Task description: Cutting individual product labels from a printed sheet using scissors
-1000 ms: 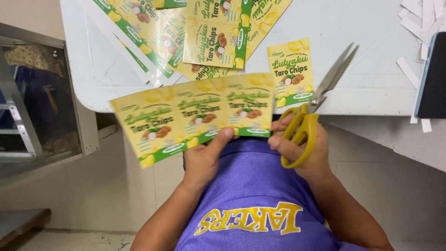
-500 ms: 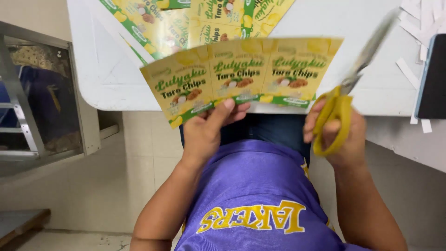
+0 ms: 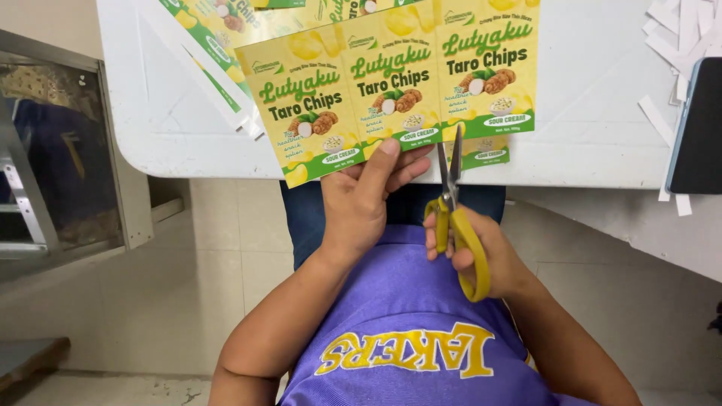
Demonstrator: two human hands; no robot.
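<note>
While the strip of three yellow-and-green snack labels [image 3: 391,86] is held up over the near edge of the white table [image 3: 150,135], everything else can be placed from it. To the left of the strip lie more printed sheets [image 3: 214,30] and a loose paper offcut [image 3: 226,94] on the table, and further left stands a metal-framed glass panel [image 3: 45,150], whose contents are too dim to make out. Below the strip, the left hand [image 3: 365,199] pinches its bottom edge, thumb on the printed face and fingers behind, so it is closed on the strip. Just right of that hand, the right hand [image 3: 470,252] grips the yellow-handled scissors [image 3: 453,203], whose blades point up and stand slightly parted at the strip's lower edge, near the border between the middle and right labels. To cut well, I judge that the strip should be kept taut and flat, the blades lined up on the seam between labels, and the left fingers kept clear of the blade path. Behind the strip's lower right peeks a single cut label [image 3: 489,154], mostly covered. Far right of the strip are white paper trimmings [image 3: 677,30] and a dark flat device [image 3: 699,128], cut off by the frame edge. The top of the strip also runs out of view.
</note>
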